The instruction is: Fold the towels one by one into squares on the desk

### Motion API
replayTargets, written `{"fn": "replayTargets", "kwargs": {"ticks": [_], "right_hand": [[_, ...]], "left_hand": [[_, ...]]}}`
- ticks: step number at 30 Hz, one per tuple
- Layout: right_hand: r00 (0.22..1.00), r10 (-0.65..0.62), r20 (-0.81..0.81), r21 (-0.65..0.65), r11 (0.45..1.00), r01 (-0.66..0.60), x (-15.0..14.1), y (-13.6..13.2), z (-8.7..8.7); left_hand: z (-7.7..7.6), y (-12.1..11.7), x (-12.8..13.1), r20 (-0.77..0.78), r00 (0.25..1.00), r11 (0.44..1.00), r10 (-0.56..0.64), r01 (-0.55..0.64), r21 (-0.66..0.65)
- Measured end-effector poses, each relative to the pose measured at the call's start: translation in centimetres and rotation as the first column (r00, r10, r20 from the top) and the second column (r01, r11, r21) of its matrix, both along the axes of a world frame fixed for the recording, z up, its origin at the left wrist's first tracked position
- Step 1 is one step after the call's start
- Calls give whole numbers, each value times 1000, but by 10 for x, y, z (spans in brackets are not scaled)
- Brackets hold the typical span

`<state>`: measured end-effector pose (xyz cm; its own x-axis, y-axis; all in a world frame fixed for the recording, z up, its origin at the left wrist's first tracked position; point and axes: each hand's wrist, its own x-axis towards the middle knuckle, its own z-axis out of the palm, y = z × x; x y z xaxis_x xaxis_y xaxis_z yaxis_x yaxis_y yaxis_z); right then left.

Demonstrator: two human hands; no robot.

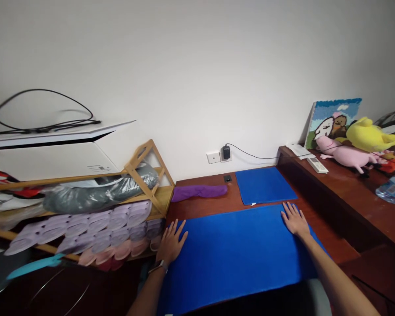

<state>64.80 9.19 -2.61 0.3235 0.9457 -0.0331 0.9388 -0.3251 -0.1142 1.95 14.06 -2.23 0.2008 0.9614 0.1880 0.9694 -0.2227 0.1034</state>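
Left hand and right hand rest flat, fingers spread, grasping nothing, at opposite sides of the large blue rectangular cloth on the glossy reddish-brown wooden surface; light, even outward pressure should flatten it best.

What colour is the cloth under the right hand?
The cloth is plain blue; see head view.

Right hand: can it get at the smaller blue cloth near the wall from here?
Likely yes. The right hand is open at the larger blue cloth's far right corner, fingertips near the smaller blue cloth, and nothing visible stands between.
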Motion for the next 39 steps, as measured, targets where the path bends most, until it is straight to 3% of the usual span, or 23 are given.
{"fn": "replayTargets", "kwargs": {"ticks": [10, 13, 15, 18, 21, 24, 26, 28, 30, 33, 35, 39], "right_hand": [[996, -92, -12, -82, 993, 90, 28, 0, -2], [991, -122, 48, -120, 985, 127, 7, 6, 11], [990, -93, 103, -40, 994, 98, -33, 11, 24], [985, 118, 122, 138, 981, -135, -134, 14, 45], [899, 436, -31, 175, 888, -425, -258, 13, 58], [753, 627, -198, 170, 779, -604, -364, 10, 60], [684, 678, -268, 170, 732, -659, -409, 10, 55], [651, 697, -300, 173, 711, -681, -429, 12, 49], [644, 705, -298, 173, 703, -690, -423, 16, 44], [702, 663, -259, 136, 745, -653, -368, 19, 38], [794, 568, -215, 91, 821, -563, -306, 17, 34], [939, 329, -98, 22, 944, -328, -144, 6, 18]], "left_hand": [[6, -10, 8, 39, 999, 1000, 27, -27, -2], [7, -12, 10, 26, 999, 999, 34, -34, 2], [6, -13, 10, 16, 999, 999, 34, -35, 11], [3, -13, 10, 17, 999, 999, 37, -37, 26], [0, -13, 10, 25, 999, 998, 39, -40, 38], [-2, -11, 9, 21, 999, 999, 36, -36, 39], [-4, -10, 8, 15, 999, 999, 36, -36, 40], [-5, -9, 7, 13, 999, 998, 37, -37, 43], [-6, -7, 6, 14, 999, 999, 35, -36, 42], [-6, -5, 6, 30, 999, 999, 40, -40, 31], [-5, -4, 6, 41, 998, 999, 40, -41, 27], [-5, -3, 6, 28, 999, 999, 35, -36, 34]]}}
